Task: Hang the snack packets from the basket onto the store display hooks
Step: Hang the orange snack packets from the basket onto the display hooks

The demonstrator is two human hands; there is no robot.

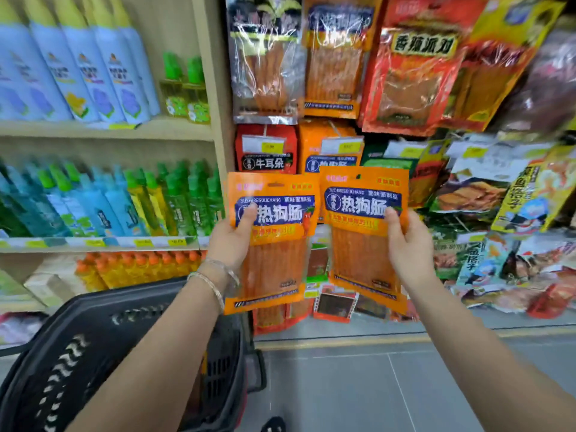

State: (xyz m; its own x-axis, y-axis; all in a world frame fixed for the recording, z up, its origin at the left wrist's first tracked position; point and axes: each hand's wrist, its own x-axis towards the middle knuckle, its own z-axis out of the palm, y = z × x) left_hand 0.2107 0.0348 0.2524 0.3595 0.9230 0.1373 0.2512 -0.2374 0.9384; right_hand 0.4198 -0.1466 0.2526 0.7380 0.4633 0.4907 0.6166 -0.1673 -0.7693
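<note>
The left grip (pixel 232 241) is closed on an orange snack packet (pixel 274 260). Its thumb (pixel 249 213) is pressed on the blue label on the front, and the other fingers are hidden behind the packet. A thin bracelet (pixel 215 282) circles that wrist.

The right grip (pixel 408 244) is closed the same way on a second orange packet (pixel 364 244). Its thumb (pixel 391 216) lies on the front at the packet's right edge.

Both packets are held upright side by side, their inner edges close together or just overlapping; I cannot tell which. The first is above the far right rim of the black basket (pixel 93 338). The second is further right of the basket, clear of it.

Above and to the right of the basket is a wall of hanging snack packets (pixel 333 57). It includes matching orange ones just behind the two held packets, with yellow price tags (pixel 272 147) in front of them. The hooks themselves are too blurred or covered to make out.

Above and to the left of the basket, wooden shelves (pixel 103 129) carry rows of blue, green and orange bottles. To the basket's right, below the hanging packets, is grey tiled floor (pixel 374 385). The contents of the basket cannot be seen past the forearms.
</note>
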